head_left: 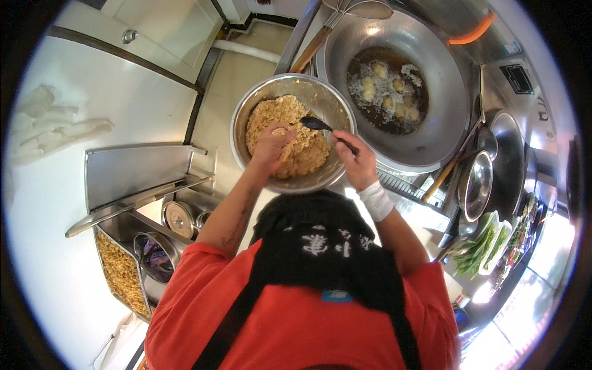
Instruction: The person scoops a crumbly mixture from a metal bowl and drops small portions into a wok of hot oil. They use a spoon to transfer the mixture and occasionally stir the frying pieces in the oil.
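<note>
Right hand (357, 161) is grasping black spoon (317, 124) by steel bowl's (333, 102) right rim, tip pointing left over mixture (308, 157) inside, toward left hand (270, 149) (touching mixture; grip: can't tell).

I hold a black spoon (316, 124) over the lumpy tan mixture (271, 116), heaped toward the left of my round steel bowl (333, 105).

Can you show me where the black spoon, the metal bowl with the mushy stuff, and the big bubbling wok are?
Black spoon (315, 123): head view, on its scoop.
Metal bowl (333, 106): head view, on its bare inner wall.
Wok (449, 92): head view, on its bare inner side.
</note>
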Available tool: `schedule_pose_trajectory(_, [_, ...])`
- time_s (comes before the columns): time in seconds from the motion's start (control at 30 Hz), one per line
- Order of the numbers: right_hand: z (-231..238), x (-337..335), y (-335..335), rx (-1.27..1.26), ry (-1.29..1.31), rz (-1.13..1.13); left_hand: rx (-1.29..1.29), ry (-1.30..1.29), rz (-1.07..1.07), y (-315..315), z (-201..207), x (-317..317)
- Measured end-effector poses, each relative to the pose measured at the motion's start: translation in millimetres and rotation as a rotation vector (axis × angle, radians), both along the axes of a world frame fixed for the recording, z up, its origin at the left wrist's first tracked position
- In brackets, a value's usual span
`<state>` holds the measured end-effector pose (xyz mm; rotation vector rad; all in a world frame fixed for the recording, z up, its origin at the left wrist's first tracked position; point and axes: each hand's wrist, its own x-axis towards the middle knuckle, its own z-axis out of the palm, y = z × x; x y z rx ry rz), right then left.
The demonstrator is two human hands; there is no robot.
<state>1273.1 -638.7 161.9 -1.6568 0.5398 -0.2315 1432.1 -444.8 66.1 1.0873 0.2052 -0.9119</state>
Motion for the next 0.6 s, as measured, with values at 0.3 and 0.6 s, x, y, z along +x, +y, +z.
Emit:
schedule_pose_trajectory(0.3, [2,18,10,-0.243,0.040,0.159,0.757,-1.098,-0.451,-5,3,2])
schedule_pose_trajectory(0.6, [-47,12,4,0.730,0.097,-0.225,1.207,-1.134,-0.871,-26,25,4])
